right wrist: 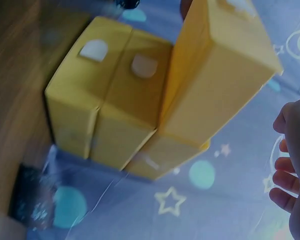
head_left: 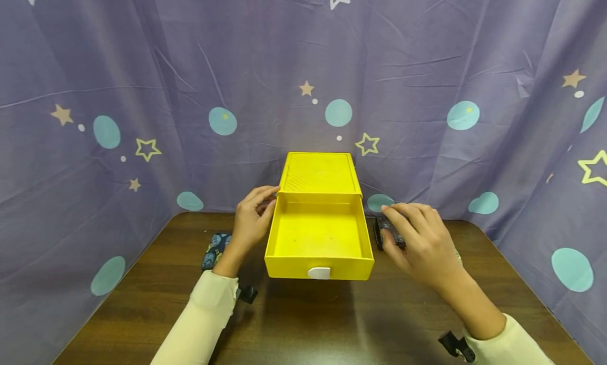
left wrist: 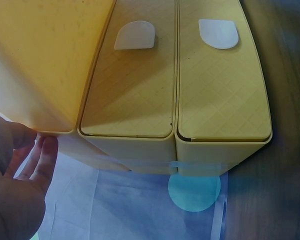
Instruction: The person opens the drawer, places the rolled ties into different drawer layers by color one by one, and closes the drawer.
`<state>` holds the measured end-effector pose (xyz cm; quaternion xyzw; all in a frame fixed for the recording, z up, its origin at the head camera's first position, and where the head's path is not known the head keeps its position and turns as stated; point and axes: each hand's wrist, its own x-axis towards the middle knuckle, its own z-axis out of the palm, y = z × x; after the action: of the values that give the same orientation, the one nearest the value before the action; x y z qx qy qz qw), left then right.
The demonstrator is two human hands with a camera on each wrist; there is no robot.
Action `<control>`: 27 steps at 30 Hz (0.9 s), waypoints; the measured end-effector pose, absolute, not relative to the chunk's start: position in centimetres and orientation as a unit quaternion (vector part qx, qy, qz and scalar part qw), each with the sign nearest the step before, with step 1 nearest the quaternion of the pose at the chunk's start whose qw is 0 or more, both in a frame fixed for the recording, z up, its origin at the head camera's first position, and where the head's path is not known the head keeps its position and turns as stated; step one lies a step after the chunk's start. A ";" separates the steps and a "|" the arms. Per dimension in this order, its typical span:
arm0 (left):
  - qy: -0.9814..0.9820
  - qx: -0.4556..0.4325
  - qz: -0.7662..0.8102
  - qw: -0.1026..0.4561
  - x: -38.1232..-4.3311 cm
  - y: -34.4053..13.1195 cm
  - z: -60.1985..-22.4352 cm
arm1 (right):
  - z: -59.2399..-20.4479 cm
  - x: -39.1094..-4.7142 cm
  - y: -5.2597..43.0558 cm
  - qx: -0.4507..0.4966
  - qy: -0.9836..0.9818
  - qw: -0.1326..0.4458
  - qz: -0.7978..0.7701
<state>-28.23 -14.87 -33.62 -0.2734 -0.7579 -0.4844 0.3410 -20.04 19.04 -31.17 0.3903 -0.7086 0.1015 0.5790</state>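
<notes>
A yellow drawer unit (head_left: 322, 170) stands at the back of the table. Its top drawer (head_left: 319, 267) is pulled far out, showing a bare yellow bottom and a white tab handle (head_left: 319, 273). Two lower drawers (left wrist: 225, 90) are closed in the left wrist view. My left hand (head_left: 253, 217) touches the unit's left side near the front edge, fingers fairly straight. To the right of the drawer, my right hand (head_left: 422, 244) is held in the air with loosely bent fingers. Nothing shows between those fingers, and they stand apart from the unit in the right wrist view.
A blue patterned pouch (head_left: 215, 249) lies on the brown wooden table (head_left: 308, 323) beyond my left wrist. Behind my right hand is a dark patterned case (head_left: 386, 230), partly hidden. A purple curtain (head_left: 265, 91) with stars and dots hangs around the back and sides.
</notes>
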 end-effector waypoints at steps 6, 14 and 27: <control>-0.753 -0.282 -0.484 0.344 -28.1 -14.9 -33.5 | -32.4 -21.3 21.7 0.355 -0.747 0.554 0.096; -0.755 -0.281 -0.482 0.343 -28.1 -14.9 -33.6 | -34.0 -22.9 24.8 0.322 -0.801 0.498 0.082; -0.757 -0.273 -0.485 0.342 -28.1 -14.8 -33.4 | -36.9 -25.4 28.9 0.290 -0.866 0.403 0.066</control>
<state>-28.09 -14.76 -33.44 -0.2733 -0.7569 -0.4850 0.3422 -25.36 28.87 -36.87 0.2905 -0.8656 0.0658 0.4025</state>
